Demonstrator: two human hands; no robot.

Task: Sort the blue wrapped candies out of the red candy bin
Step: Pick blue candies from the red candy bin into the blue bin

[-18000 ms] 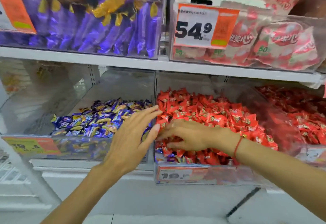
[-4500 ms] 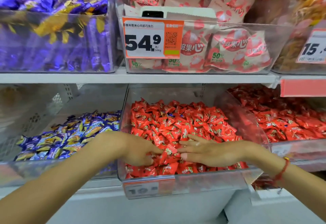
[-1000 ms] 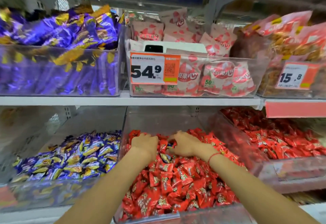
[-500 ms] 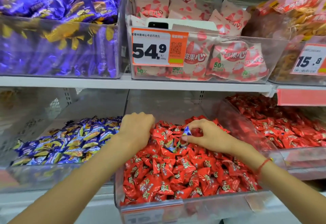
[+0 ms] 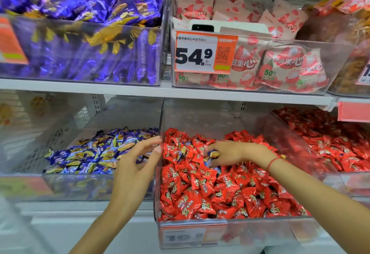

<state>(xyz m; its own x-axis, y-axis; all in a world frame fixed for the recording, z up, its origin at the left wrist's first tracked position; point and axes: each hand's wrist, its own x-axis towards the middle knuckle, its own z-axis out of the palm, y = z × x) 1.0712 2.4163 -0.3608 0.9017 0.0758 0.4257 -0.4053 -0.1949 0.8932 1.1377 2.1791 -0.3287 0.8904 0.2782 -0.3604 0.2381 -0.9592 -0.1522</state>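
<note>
- Since half a second ago, the left hand point(image 5: 138, 163) has left the red pile and now hovers over the wall between the two lower bins, fingers spread and loosely bent, holding nothing.
- Landmark: the red candy bin point(image 5: 200, 231), a clear tub on the lower shelf heaped with red wrapped candies point(image 5: 210, 191).
- Left of that bin, touching its wall, stands the blue candy bin point(image 5: 80, 187), with blue and gold wrapped candies point(image 5: 96, 153) in a low layer.
- Above and left of the red candy bin, on the upper shelf point(image 5: 140, 89), a clear tub holds purple snack packs point(image 5: 96, 33).
- Directly above the red candy bin, a tub of pink strawberry-print packs point(image 5: 284, 67) carries an orange price tag point(image 5: 204, 53) reading 54.9.
- Inside the red candy bin, towards its back, the right hand point(image 5: 230, 153) rests on the pile, its thumb and fingers pinching a blue wrapped candy point(image 5: 213, 153).
- A second blue wrapper point(image 5: 210, 165) peeks out among the red ones just below that hand.
- A red string bracelet point(image 5: 273, 161) circles the right wrist.
- Right of the red candy bin, a further tub point(image 5: 336, 145) also holds red wrapped sweets.
</note>
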